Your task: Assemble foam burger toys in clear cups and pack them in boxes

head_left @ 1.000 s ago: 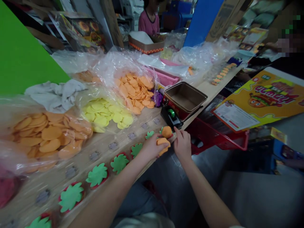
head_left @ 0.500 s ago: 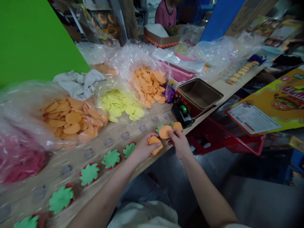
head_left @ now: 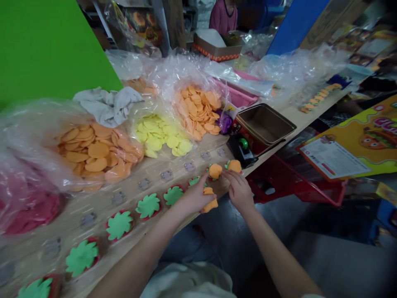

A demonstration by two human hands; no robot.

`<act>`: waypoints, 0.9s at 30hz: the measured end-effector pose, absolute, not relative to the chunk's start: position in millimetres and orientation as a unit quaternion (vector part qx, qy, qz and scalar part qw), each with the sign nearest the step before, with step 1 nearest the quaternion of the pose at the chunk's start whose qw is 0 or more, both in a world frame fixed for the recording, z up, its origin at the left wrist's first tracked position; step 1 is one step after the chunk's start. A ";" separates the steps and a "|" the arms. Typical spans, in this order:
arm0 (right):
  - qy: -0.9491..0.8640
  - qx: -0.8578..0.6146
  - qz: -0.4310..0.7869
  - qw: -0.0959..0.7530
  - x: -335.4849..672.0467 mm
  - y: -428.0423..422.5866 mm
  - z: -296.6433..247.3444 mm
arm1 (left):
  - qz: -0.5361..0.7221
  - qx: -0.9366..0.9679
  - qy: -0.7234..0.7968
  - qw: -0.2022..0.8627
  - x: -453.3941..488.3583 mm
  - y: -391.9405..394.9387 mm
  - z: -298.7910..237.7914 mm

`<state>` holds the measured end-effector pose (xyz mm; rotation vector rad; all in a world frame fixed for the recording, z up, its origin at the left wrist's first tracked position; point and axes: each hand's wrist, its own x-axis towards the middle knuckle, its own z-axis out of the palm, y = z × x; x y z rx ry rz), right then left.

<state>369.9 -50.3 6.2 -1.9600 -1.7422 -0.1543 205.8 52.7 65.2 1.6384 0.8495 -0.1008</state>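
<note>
My left hand (head_left: pixel 195 198) grips folded orange felt pieces (head_left: pixel 210 200) against its fingers. My right hand (head_left: pixel 238 191) lies just beyond it, its fingertips beside a small stack with an orange disc on green leaf felt (head_left: pixel 215 171). A second such stack (head_left: pixel 234 166) sits just past those fingertips, and my right hand holds nothing visible. Along the wooden board (head_left: pixel 124 219) runs a row of green leaf felt shapes on red discs (head_left: pixel 148 205).
Plastic bags hold orange (head_left: pixel 99 151) and yellow (head_left: pixel 158 136) felt discs behind the row. A black tape dispenser (head_left: pixel 242 150) and a brown tray (head_left: pixel 265 123) stand at the board's edge. A red rack (head_left: pixel 294 182) lies below it. A person in a pink top (head_left: pixel 223 18) sits beyond.
The orange disc between my hands now rests on its green stack, and my right hand has drawn back from it. My left hand has moved slightly down with its orange felt. The view has shifted slightly.
</note>
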 end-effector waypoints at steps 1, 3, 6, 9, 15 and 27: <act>-0.624 -0.736 -0.072 0.254 369.1 -54.7 4.8 | -0.059 0.737 0.357 0.571 209.3 51.5 63.5; -0.603 -0.761 -0.094 0.220 365.7 -58.3 2.5 | -0.088 0.802 0.341 0.482 217.5 49.2 60.9; -0.607 -0.775 -0.094 0.150 359.1 -53.8 1.4 | -0.145 0.855 0.333 0.370 230.1 47.0 60.8; -0.620 -0.772 -0.088 0.112 357.6 -50.3 0.5 | -0.203 0.854 0.330 0.347 239.3 47.4 63.6; -0.645 -0.749 -0.095 0.121 371.4 -61.8 -14.6 | -0.237 0.815 0.357 0.390 245.8 48.3 60.1; -0.377 -0.676 0.402 0.489 326.1 -58.8 43.2 | 0.020 0.596 0.273 0.754 175.5 44.2 78.2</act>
